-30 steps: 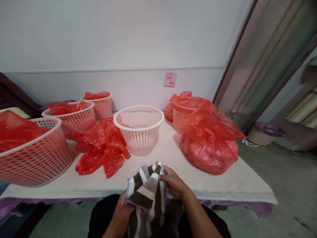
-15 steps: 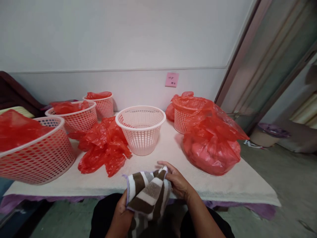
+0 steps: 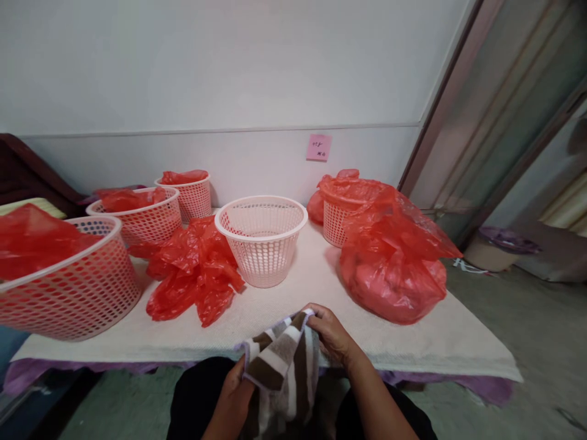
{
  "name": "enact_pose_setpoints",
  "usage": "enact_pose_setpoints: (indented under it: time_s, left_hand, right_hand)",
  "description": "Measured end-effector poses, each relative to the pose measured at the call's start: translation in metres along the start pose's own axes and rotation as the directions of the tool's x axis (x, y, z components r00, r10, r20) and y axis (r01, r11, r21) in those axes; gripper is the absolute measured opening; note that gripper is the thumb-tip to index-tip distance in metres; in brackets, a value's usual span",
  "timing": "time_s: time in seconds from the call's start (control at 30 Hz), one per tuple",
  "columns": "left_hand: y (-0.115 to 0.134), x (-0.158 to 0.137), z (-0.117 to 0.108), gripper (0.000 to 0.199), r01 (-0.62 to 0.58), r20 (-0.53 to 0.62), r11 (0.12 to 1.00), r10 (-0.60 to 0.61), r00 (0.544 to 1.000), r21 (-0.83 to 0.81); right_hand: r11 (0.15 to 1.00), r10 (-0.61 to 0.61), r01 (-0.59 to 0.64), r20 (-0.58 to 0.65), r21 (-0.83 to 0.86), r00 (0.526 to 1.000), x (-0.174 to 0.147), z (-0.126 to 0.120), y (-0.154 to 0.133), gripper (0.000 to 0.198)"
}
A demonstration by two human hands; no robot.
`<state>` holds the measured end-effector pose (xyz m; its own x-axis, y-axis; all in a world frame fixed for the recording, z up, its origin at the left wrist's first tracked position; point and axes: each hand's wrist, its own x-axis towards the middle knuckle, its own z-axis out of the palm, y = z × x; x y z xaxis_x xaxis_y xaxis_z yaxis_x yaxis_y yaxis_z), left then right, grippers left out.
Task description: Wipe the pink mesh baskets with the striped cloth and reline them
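A striped cloth [image 3: 288, 360] in brown, grey and white, with a light purple stitched edge, hangs between my hands over the table's front edge and my lap. My left hand [image 3: 235, 391] grips its left edge low down. Higher up, my right hand [image 3: 331, 333] pinches the upper right corner. Beyond the hands, a pale pink plastic basket [image 3: 263, 260] stands upright with nothing seen inside. A crumpled red plastic bag [image 3: 195, 272] lies to its left. To the right, a full red plastic bag [image 3: 394, 275] rests on the table, its contents blurred by the film.
Pink baskets holding red bags stand on the left: a near one [image 3: 73, 293], a middle one [image 3: 147, 223] and a far one [image 3: 195, 198]. Another basket [image 3: 334, 223] is behind the full bag. A pink note [image 3: 318, 148] is on the wall. A bin [image 3: 493, 253] stands on the floor.
My right hand's fingers have closed down on the cloth's corner, and the cloth now hangs longer. My left hand has shifted slightly right. The baskets and bags stay put.
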<state>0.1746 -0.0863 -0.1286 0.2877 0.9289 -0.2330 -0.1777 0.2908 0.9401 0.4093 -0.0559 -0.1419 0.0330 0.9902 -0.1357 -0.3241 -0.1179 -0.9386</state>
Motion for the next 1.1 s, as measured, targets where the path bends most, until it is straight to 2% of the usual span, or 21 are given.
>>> enact_pose_setpoints:
  time_s: [0.2, 0.4, 0.47, 0.6, 0.77, 0.83, 0.9, 0.97, 1.0, 1.1]
  left_hand:
    - [0.011, -0.006, 0.005, 0.046, 0.073, -0.103, 0.995, -0.080, 0.992, -0.070]
    - [0.001, -0.006, 0.004, 0.040, 0.109, 0.006, 0.946, -0.113, 0.994, -0.305]
    - [-0.002, -0.005, 0.004, 0.042, 0.107, 0.003, 0.929, -0.113, 0.994, -0.354]
    - [0.003, -0.002, 0.009, 0.053, 0.125, -0.065, 0.896, -0.168, 0.984, -0.426]
    - [0.003, 0.002, 0.016, 0.053, 0.185, -0.096, 0.865, -0.257, 0.962, -0.467]
    - [-0.004, 0.006, 0.014, 0.050, 0.232, -0.113, 0.842, -0.324, 0.939, -0.487]
    - [-0.014, 0.009, 0.009, 0.048, 0.290, -0.155, 0.816, -0.414, 0.897, -0.500]
    - [-0.020, 0.011, 0.005, 0.048, 0.328, -0.200, 0.807, -0.470, 0.860, -0.491]
    - [-0.022, 0.011, 0.003, 0.048, 0.332, -0.211, 0.815, -0.472, 0.856, -0.475]
    - [-0.019, 0.008, 0.005, 0.041, 0.293, -0.220, 0.855, -0.413, 0.884, -0.427]
  right_hand:
    - [0.991, -0.058, 0.053, -0.044, -0.120, 0.997, 0.004, -0.006, 0.001, 0.029]
    - [0.984, -0.090, 0.082, -0.046, -0.156, 0.995, 0.005, -0.008, 0.002, 0.030]
    - [0.986, -0.093, 0.088, -0.029, -0.141, 0.995, 0.004, -0.007, 0.000, 0.030]
    - [0.986, -0.104, 0.110, 0.047, -0.129, 0.993, 0.000, -0.005, -0.004, 0.032]
    - [0.983, -0.033, 0.080, 0.274, -0.163, 0.961, -0.005, -0.006, -0.006, 0.041]
    - [0.984, 0.006, 0.049, 0.315, -0.169, 0.949, -0.006, -0.009, -0.005, 0.046]
    - [0.984, 0.045, 0.019, 0.347, -0.178, 0.937, -0.006, -0.012, -0.004, 0.051]
    - [0.971, 0.078, 0.016, 0.381, -0.239, 0.921, -0.006, -0.014, -0.002, 0.056]
    - [0.955, 0.095, 0.028, 0.393, -0.296, 0.915, -0.005, -0.015, -0.002, 0.057]
    - [0.884, 0.120, 0.069, 0.367, -0.462, 0.923, -0.003, -0.016, 0.003, 0.051]
